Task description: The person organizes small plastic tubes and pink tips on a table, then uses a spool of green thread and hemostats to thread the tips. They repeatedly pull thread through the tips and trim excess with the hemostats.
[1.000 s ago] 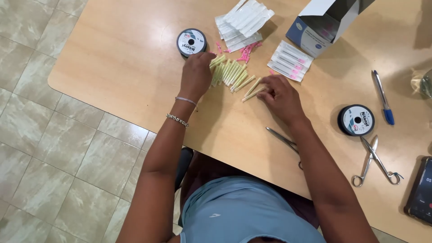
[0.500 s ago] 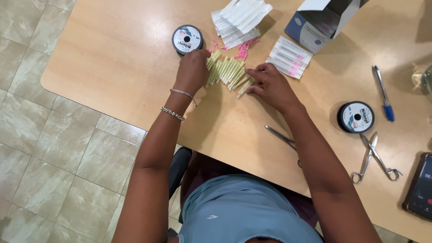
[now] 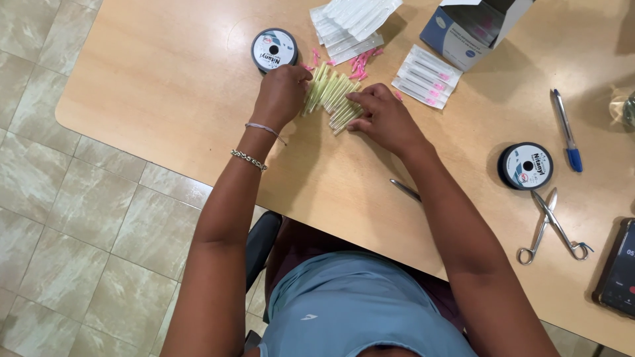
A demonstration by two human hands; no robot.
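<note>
Both hands press on a pile of pale green tubes (image 3: 331,96) mid-tabletop (image 3: 165,99) — left hand (image 3: 281,92) curled at its left edge, right hand (image 3: 383,116) flat, fingers loosely spread, gripping nothing.

Bare tabletop (image 3: 165,99) lies open left of the spool (image 3: 274,49); packets (image 3: 350,23) and a box (image 3: 473,30) (flaps up) crowd the far side.

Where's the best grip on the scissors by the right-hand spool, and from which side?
Probably at the pivot, from straight above. The scissors lie flat on the table, blades slightly parted and pointing toward the spool, loops toward the table edge. The crossing just behind the blades is the narrowest, stiffest part, with bare wood either side.
</note>
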